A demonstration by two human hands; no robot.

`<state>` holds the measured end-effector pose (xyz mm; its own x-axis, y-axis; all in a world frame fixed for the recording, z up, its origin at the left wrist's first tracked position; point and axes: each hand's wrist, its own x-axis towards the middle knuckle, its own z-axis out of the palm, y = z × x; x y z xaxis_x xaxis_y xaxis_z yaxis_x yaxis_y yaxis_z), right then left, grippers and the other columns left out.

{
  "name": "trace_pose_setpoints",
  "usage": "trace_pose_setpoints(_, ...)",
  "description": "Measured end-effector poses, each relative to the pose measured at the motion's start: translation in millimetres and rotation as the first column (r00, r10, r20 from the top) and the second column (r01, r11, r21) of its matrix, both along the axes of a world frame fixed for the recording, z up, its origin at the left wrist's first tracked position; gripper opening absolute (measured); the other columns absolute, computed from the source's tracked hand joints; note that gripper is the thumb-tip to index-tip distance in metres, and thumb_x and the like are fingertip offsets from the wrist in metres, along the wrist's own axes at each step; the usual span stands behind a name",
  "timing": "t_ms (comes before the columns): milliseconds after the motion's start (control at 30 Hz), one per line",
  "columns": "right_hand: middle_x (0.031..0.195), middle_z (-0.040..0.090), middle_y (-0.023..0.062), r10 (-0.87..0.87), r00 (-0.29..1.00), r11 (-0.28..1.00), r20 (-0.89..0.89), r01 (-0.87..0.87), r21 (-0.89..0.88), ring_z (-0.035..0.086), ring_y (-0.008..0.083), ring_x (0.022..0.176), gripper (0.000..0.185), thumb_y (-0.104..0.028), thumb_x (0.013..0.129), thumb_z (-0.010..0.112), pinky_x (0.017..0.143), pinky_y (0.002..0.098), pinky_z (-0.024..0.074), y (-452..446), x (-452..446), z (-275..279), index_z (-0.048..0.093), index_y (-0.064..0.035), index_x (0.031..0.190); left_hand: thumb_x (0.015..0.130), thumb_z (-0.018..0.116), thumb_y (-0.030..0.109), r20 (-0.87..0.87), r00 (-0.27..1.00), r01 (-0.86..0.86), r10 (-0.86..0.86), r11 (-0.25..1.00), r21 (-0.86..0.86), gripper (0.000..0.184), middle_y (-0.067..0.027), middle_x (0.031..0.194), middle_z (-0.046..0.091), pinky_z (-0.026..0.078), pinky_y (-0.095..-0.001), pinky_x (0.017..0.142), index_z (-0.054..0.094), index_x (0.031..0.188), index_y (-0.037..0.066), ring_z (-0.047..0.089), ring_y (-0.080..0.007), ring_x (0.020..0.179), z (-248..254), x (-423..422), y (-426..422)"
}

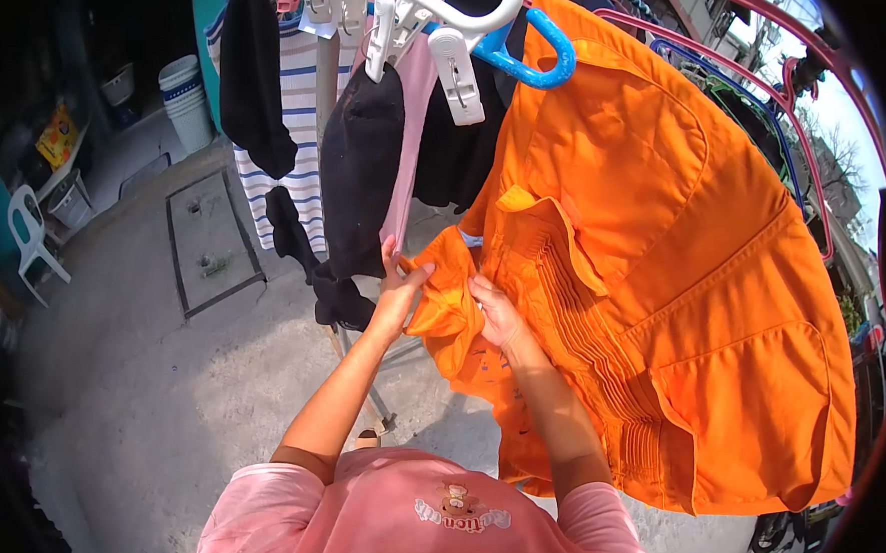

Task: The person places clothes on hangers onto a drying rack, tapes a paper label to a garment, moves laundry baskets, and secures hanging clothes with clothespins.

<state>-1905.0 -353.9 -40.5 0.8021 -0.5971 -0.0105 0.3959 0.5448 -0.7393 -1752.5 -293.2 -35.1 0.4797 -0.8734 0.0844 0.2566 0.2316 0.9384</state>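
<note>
A large orange garment with a gathered elastic band and pockets hangs on the right, filling much of that side. My left hand pinches a bunched fold of it, thumb over the cloth. Close by, my right hand grips the other side of the same fold, its fingertips partly hidden in the cloth. Just above my left hand hangs a narrow pink cloth, beside black socks. A white clip and a blue hanger hook stand above the orange garment's upper edge.
A striped cloth hangs left of the socks. Pink hangers curve along the upper right. Below is a concrete floor with a metal stand leg. A white chair and stacked buckets stand far left.
</note>
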Motion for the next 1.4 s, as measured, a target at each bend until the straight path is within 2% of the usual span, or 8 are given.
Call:
trace_pose_setpoints(200,0.101,0.056,0.005,-0.175,0.974,0.94,-0.145,0.121,-0.32,0.055,0.013,0.088,0.028,-0.017,0.087,0.045,0.078,0.0248,0.0433,18,16,38,0.047,-0.0008,0.11,0.074,0.062,0.015,-0.157,0.893,0.407,-0.422,0.906,-0.117,0.05,-0.0093,0.107,0.049,0.04,-0.0259,0.083,0.041,0.117,0.003,0.048,-0.0169,0.1,43,28,-4)
trace_pose_setpoints(267,0.085,0.056,0.0031,-0.633,0.706,0.421,-0.317,-0.029,-0.907,0.052,0.011,0.068,0.024,-0.017,0.088,0.044,0.064,0.0223,0.0426,22,11,60,0.051,-0.0007,0.103,0.076,0.06,0.012,-0.131,0.867,0.462,-0.48,0.875,-0.148,0.037,-0.0056,0.097,0.056,0.041,-0.023,0.08,0.049,0.111,0.004,0.052,-0.0133,0.093,59,36,-8)
trace_pose_setpoints(333,0.074,0.053,0.003,-0.567,0.755,0.55,-0.33,0.048,-0.834,0.047,0.0098,0.06,0.022,-0.017,0.088,0.044,0.058,0.0215,0.0395,45,15,93,0.055,-0.0011,0.097,0.076,0.061,0.01,0.214,0.963,0.178,-0.165,0.983,-0.044,0.028,-0.0042,0.091,0.058,0.042,-0.0238,0.078,0.054,0.102,0.003,0.054,-0.0127,0.087,74,50,-16)
trace_pose_setpoints(400,0.071,0.054,0.0036,-0.516,0.801,0.388,-0.304,-0.098,-0.917,0.05,0.0107,0.063,0.023,-0.018,0.086,0.046,0.062,0.0248,0.0412,53,11,100,0.055,-0.0017,0.099,0.078,0.06,0.011,0.475,0.865,-0.027,0.162,0.96,-0.279,0.022,-0.0064,0.095,0.058,0.042,-0.0246,0.075,0.057,0.097,0.001,0.055,-0.0134,0.084,66,69,-29)
trace_pose_setpoints(467,0.072,0.052,0.0021,-0.37,0.81,0.494,-0.455,-0.243,-0.835,0.049,0.0102,0.066,0.025,-0.02,0.085,0.048,0.064,0.024,0.0403,66,-1,118,0.055,-0.0037,0.103,0.08,0.057,0.018,0.62,0.597,-0.239,0.509,0.85,-0.469,0.028,-0.0096,0.1,0.057,0.041,-0.0246,0.078,0.054,0.101,0.0,0.054,-0.0144,0.09,73,76,-21)
trace_pose_setpoints(700,0.079,0.047,0.0016,-0.052,0.845,0.527,-0.533,-0.43,-0.733,0.045,0.012,0.072,0.034,-0.022,0.079,0.05,0.066,0.0237,0.0378,89,-18,156,0.052,-0.0044,0.109,0.08,0.058,0.021,0.48,0.701,-0.349,0.528,0.84,-0.415,0.034,-0.0138,0.103,0.056,0.038,-0.0282,0.085,0.052,0.105,-0.002,0.052,-0.0192,0.096,64,101,-36)
trace_pose_setpoints(1200,0.116,0.046,0.0129,0.122,0.758,0.562,-0.64,-0.584,-0.585,0.048,0.0198,0.105,0.016,-0.014,0.084,0.048,0.074,0.0263,0.0438,97,-51,167,0.057,-0.0025,0.092,0.08,0.058,0.02,0.499,0.684,-0.384,0.532,0.844,-0.374,0.036,-0.0147,0.104,0.055,0.037,-0.0288,0.087,0.05,0.107,-0.002,0.051,-0.0204,0.098,70,109,-3)
trace_pose_setpoints(1400,0.114,0.048,0.0137,-0.046,0.837,0.435,-0.546,-0.475,-0.765,0.047,0.0239,0.104,0.018,-0.015,0.083,0.051,0.089,0.0348,0.0349,96,-68,176,0.062,-0.0008,0.083,0.08,0.058,0.02,0.511,0.677,-0.369,0.53,0.845,-0.389,0.036,-0.015,0.105,0.054,0.036,-0.0291,0.087,0.049,0.107,-0.002,0.051,-0.0209,0.098,85,105,1)
